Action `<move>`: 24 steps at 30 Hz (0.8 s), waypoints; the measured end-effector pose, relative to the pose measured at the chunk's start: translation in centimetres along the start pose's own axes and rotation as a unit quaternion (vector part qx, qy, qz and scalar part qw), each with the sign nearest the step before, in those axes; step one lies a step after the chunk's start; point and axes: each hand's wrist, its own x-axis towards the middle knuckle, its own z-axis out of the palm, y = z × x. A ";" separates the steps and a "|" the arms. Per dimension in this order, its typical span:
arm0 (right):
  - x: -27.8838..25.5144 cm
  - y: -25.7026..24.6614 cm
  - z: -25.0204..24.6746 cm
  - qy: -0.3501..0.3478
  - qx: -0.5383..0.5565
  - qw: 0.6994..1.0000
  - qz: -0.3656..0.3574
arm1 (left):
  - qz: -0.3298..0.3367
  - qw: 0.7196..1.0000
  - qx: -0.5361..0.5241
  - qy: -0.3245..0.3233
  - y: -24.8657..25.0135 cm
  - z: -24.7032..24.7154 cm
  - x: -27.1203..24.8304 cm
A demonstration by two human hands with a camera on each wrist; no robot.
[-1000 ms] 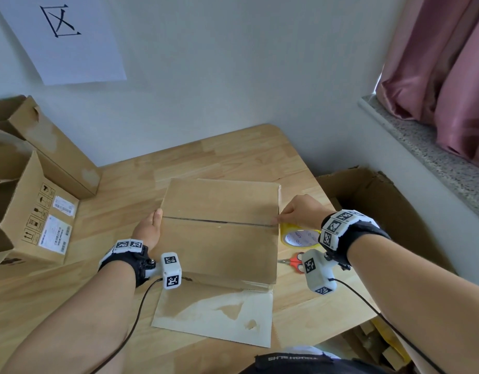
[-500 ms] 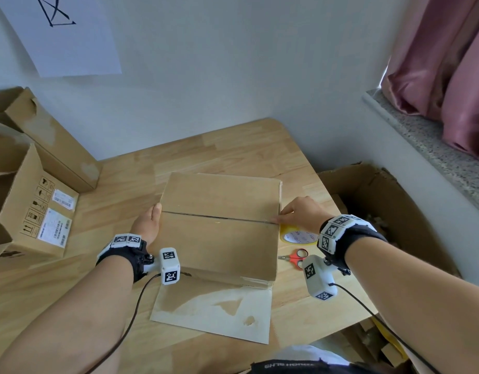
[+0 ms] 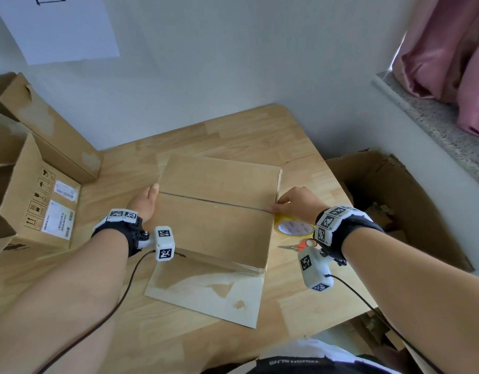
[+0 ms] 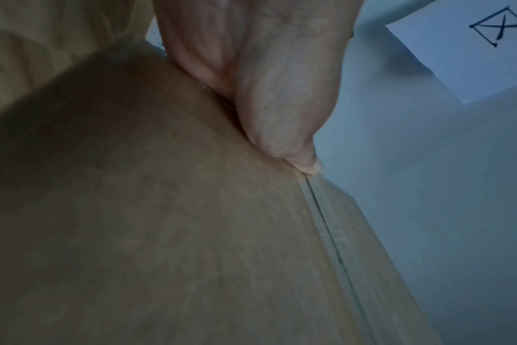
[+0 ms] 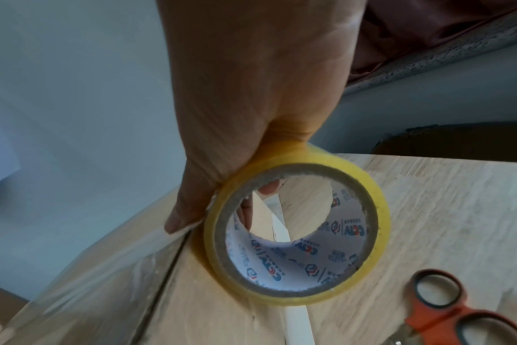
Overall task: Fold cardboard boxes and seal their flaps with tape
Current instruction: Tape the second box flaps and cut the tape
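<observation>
Your right hand (image 5: 251, 112) grips the yellow tape roll (image 5: 295, 233), fingers curled over the top of it, one fingertip showing through the core, the thumb pressing a clear strip of tape (image 5: 103, 268) down at the right end of the seam. The roll hangs just off the box's 3 o'clock edge, low over the table. Your left hand (image 3: 144, 203) lies flat and open against the box's 9 o'clock side, fingers straight, a fingertip touching the left end of the seam (image 3: 216, 203).

The cardboard box (image 3: 216, 211) sits mid-table, both flaps folded shut and meeting along that seam, which runs 9 to 3. So by my read you're in the sealing step: tape drawn across, roll at the far end.

Next you'll likely need a cut. The orange-handled scissors (image 3: 300, 245) lie on the wooden table (image 3: 246, 136) at about 4 o'clock from the box, just beside the roll. Keep the strip taut and the left hand bracing, or the flaps may spring.
</observation>
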 end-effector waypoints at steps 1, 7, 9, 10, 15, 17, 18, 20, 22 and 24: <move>0.3 -0.5 0.2 0.000 -0.001 1.000 0.000 | -0.003 1.000 0.008 -0.002 0.0 -0.4 0.7; 2.1 -3.6 1.8 -0.001 -0.005 1.000 0.005 | 0.004 0.999 0.049 -0.008 -0.4 -2.9 5.3; 2.6 -4.5 2.0 0.004 -0.004 1.000 0.011 | 0.007 0.998 0.057 -0.014 -0.3 -3.4 6.5; 2.9 -4.8 2.1 0.009 0.000 1.000 0.015 | 0.008 0.998 0.060 -0.016 -0.1 -3.7 7.0; 3.8 -6.9 3.0 0.011 -0.001 0.999 0.043 | 0.032 0.997 0.072 0.000 0.0 -4.6 9.7; 4.0 -7.5 3.3 0.008 -0.006 0.999 0.049 | 0.042 0.996 0.081 0.012 -0.2 -4.8 10.8; 4.1 -7.8 3.5 0.008 -0.006 0.999 0.052 | 0.044 0.996 0.082 0.015 -0.2 -5.0 11.2; 4.2 -8.1 3.9 0.011 -0.002 0.998 0.061 | 0.045 0.995 0.083 0.020 0.0 -5.2 11.5; 4.1 -8.2 4.0 0.014 -0.001 0.998 0.063 | 0.045 0.994 0.089 0.038 0.4 -4.9 11.2; 4.0 -8.2 4.2 0.021 0.000 0.998 0.064 | 0.056 0.992 0.100 0.059 0.8 -4.4 10.2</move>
